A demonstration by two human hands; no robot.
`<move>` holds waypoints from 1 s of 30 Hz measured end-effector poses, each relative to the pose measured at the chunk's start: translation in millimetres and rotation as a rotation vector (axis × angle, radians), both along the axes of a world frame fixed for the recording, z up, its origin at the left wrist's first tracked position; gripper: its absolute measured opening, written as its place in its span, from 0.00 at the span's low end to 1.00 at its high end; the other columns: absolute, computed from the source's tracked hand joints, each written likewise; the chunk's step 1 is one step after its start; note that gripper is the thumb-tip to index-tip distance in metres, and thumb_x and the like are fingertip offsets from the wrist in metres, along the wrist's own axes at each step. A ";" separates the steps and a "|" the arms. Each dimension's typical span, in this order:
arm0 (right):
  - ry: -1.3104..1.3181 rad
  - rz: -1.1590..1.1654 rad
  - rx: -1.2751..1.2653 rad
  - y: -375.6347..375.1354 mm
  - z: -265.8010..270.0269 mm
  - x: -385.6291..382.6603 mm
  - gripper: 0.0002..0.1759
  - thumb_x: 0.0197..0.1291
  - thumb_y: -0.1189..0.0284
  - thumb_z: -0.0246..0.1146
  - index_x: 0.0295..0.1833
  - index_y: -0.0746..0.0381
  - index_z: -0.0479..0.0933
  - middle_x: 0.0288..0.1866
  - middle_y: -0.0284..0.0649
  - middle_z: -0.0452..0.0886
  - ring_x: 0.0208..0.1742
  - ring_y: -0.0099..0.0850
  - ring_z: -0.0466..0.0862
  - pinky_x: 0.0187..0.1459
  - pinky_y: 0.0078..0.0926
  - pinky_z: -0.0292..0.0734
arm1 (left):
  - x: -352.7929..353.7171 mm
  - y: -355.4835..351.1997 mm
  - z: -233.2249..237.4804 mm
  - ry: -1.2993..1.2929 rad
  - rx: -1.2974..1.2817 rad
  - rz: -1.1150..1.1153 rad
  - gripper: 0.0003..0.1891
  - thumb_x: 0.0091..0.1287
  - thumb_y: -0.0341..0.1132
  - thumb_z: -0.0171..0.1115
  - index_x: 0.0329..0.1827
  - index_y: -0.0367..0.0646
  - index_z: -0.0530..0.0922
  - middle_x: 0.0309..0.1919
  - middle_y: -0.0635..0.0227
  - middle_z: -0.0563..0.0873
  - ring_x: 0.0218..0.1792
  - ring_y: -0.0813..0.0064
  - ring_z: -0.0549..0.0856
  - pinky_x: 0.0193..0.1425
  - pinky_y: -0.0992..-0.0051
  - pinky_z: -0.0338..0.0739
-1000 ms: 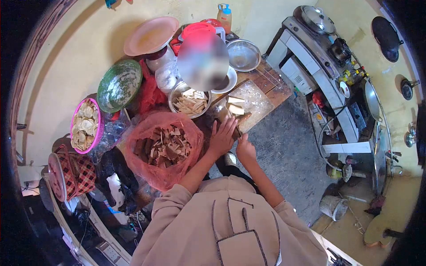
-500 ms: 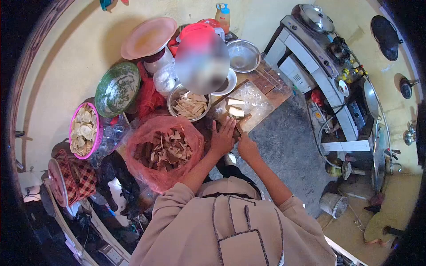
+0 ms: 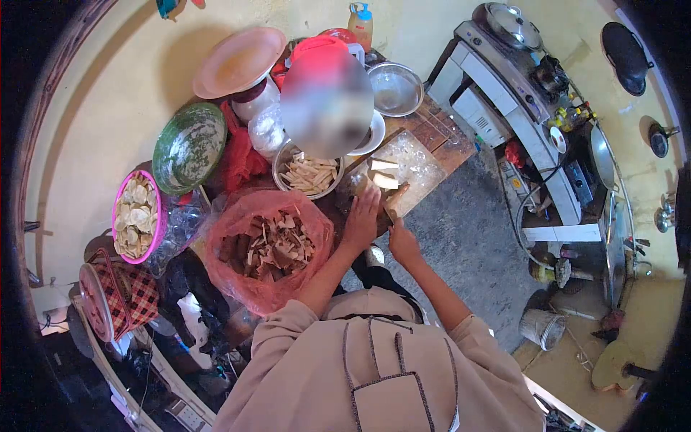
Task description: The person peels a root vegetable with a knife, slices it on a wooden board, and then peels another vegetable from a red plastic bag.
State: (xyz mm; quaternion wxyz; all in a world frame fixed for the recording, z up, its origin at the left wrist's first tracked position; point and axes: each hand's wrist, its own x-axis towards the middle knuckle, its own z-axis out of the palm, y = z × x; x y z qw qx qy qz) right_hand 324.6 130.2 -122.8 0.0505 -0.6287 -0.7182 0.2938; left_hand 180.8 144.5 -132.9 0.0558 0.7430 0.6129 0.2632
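Little has shifted: the right hand (image 3: 403, 243) stays curled shut at frame centre, its contents too small to tell. The left hand (image 3: 363, 214) has edged forward, fingers apart, flat on the cutting board (image 3: 421, 164). The white root pieces (image 3: 385, 180) lie crosswise just above its fingertips.

No readable txt anywhere from where I stand. The bottle (image 3: 362, 21) w/ the blue cap at the back wall has a label, but it's too small & blurred to make out. The stove unit (image 3: 504, 68) and the white box (image 3: 481, 115) below it show no legible brand, nos. or signs.
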 end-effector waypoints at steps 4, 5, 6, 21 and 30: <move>0.133 0.091 0.056 15.2 -15.0 17.1 0.18 0.62 0.65 0.47 0.52 0.66 0.60 0.29 0.60 0.76 0.31 0.59 0.76 0.32 0.53 0.70 | -9.3 -3.2 14.8 0.011 -0.098 0.132 0.27 0.50 0.42 0.61 0.53 0.40 0.68 0.50 0.62 0.71 0.53 0.62 0.69 0.56 0.59 0.60; 0.148 0.115 0.057 19.5 -19.5 19.6 0.19 0.62 0.64 0.47 0.52 0.67 0.59 0.29 0.60 0.76 0.30 0.60 0.76 0.32 0.54 0.71 | -11.6 -3.6 16.9 0.053 -0.149 0.130 0.26 0.49 0.43 0.62 0.50 0.41 0.69 0.47 0.63 0.72 0.50 0.63 0.70 0.53 0.59 0.62; 0.164 0.139 0.060 23.3 -14.3 17.3 0.21 0.61 0.63 0.47 0.51 0.68 0.59 0.29 0.60 0.76 0.30 0.60 0.76 0.31 0.55 0.71 | -13.0 -4.1 17.2 0.096 -0.198 0.129 0.25 0.49 0.45 0.63 0.48 0.42 0.70 0.45 0.65 0.73 0.47 0.63 0.71 0.51 0.60 0.63; 0.645 -0.153 0.139 1.7 66.0 -41.0 0.16 0.65 0.60 0.44 0.45 0.64 0.60 0.28 0.58 0.72 0.32 0.57 0.73 0.32 0.44 0.67 | -27.2 -22.6 54.7 -1.852 -0.453 -0.083 0.19 0.69 0.46 0.39 0.53 0.41 0.67 0.46 0.67 0.74 0.47 0.73 0.73 0.56 0.72 0.64; 0.522 0.187 0.221 -65.8 142.0 -135.7 0.15 0.64 0.63 0.45 0.48 0.63 0.58 0.28 0.61 0.75 0.32 0.60 0.75 0.30 0.53 0.69 | -114.0 -76.7 119.4 -1.636 -0.107 0.164 0.23 0.70 0.45 0.39 0.62 0.40 0.58 0.54 0.63 0.69 0.54 0.72 0.69 0.59 0.76 0.61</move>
